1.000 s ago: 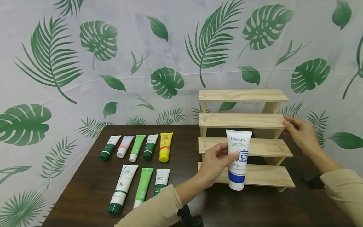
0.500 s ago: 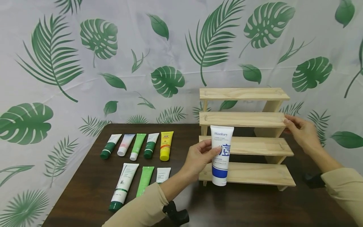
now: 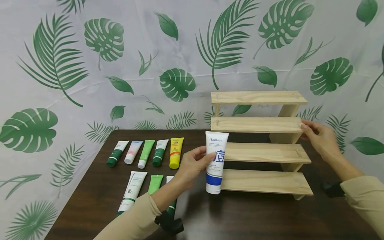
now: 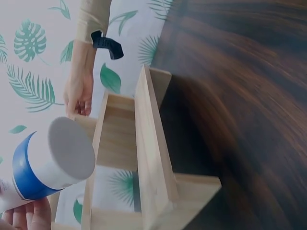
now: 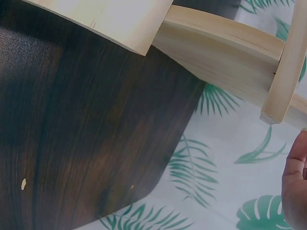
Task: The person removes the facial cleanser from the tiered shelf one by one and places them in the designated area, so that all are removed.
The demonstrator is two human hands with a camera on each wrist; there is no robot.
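My left hand holds a white squeeze tube with a blue band, "Hankey" lettering and its white cap downward, thumb across its front. The tube is upright in front of the left end of a four-tier wooden display rack. In the left wrist view the tube's cap is close to the camera, beside the rack. At the rack's right side my right hand pinches the end of the second shelf from the top; in the right wrist view only part of that hand shows.
Left on the dark table lie several tubes in two rows, among them a yellow tube, a green tube and a large white tube. My left forearm partly covers the front row. A leaf-print cloth hangs behind.
My left hand has carried the white tube leftward, from in front of the lower shelves' middle to the rack's left end. The right hand has stayed at the shelf end.
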